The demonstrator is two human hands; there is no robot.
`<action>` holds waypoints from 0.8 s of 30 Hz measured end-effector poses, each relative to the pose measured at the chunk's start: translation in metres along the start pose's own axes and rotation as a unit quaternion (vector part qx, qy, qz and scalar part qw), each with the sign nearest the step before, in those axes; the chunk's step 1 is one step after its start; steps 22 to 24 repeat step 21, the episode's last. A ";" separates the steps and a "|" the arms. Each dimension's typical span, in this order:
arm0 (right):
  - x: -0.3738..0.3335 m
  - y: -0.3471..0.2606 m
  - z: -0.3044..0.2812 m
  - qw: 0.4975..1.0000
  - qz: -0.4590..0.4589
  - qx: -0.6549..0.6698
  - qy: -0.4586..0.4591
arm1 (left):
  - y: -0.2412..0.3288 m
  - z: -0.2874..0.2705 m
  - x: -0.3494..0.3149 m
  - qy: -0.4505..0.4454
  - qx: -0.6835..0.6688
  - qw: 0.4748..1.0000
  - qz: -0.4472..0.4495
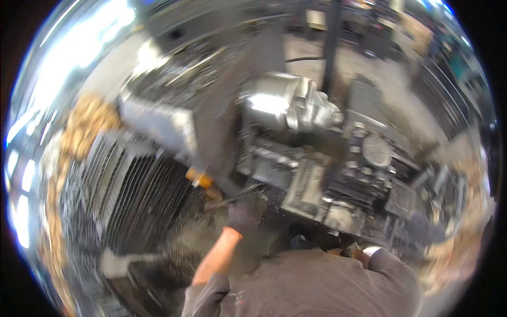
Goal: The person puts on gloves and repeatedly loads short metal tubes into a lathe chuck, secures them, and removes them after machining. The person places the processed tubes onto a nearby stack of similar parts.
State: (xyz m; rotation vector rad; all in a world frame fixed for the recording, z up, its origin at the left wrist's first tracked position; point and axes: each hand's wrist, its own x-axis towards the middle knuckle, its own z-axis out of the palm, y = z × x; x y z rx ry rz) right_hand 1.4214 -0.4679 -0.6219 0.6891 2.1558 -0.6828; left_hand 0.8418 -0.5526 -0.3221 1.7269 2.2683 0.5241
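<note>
My left hand [247, 209] wears a dark glove and reaches forward to the front of a lathe, beside a thin lever-like bar [222, 202]. Motion blur smears its fingers, so whether they grip the bar does not show. An orange-yellow piece [199, 178] sits just beyond it. My right hand [353, 249] is low at the lathe's front edge, mostly hidden by my sleeve and body. Ahead of me is the shiny lathe chuck [272, 100] with stepped jaws [314, 108]. Right of it stands the carriage with a round-topped tool post [377, 151].
On the left stands a dark ribbed stack [134, 185], with a crumpled brown heap [90, 124] behind it. A tray of metal pieces [443, 195] is at the right end. A dark upright post [331, 47] rises behind the chuck. Grey metal plates [438, 92] lean at the far right.
</note>
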 end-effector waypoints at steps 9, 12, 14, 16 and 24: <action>0.170 -0.154 -0.134 0.878 -0.254 -0.402 -0.056 | -0.097 0.171 -0.631 -0.052 -0.167 0.656 -0.735; 0.210 -0.254 -0.170 0.907 -0.218 -0.337 -0.130 | -0.018 0.195 -0.755 0.200 -0.182 0.355 -0.895; 0.234 -0.325 -0.204 0.979 -0.121 -0.063 -0.153 | 0.025 0.215 -0.788 0.273 -0.150 0.257 -0.915; 0.269 -0.395 -0.230 0.897 -0.279 -0.317 -0.130 | 0.067 0.235 -0.799 0.202 -0.137 0.327 -0.913; 0.354 -0.564 -0.221 0.873 -0.332 -0.338 -0.115 | 0.182 0.281 -0.749 0.068 -0.068 0.407 -0.909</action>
